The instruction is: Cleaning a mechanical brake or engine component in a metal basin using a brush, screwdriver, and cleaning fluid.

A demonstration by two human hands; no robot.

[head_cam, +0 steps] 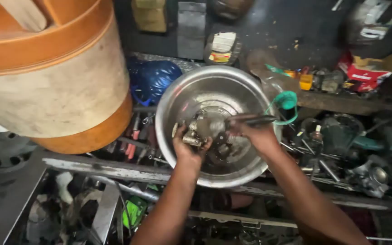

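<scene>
Metal part [191, 135]: a small greasy casting, sitting low in the steel bowl [173, 97], left of the bowl's middle, gripped by me.
Left hand [188, 146]: my fingers curl around the part from below and from the near side, pinching it firmly; the hand is closed on it, not spread.
Right hand [256, 134]: closed around the handle of a dark brush-like tool [250, 121]; I cannot tell what its tip is, as it blurs against the bowl.
Long axis of the tool: it lies nearly level, running left to right, its working end pointing left toward the part.
Which way the part lies: to the left of my right hand and a little lower, near but apart from it; only the tool's end reaches close.
Nearer hand: my left, already touching the part.
Bowl: it rests on a dirty metal frame [114, 168], its bottom dark with wet grime.
Around it: a big orange and cream cooler [55, 86] to the left, a blue bag [153, 79] behind, a green-capped bottle [287, 102] to the right, and loose tools [134, 134] under the rim.
</scene>
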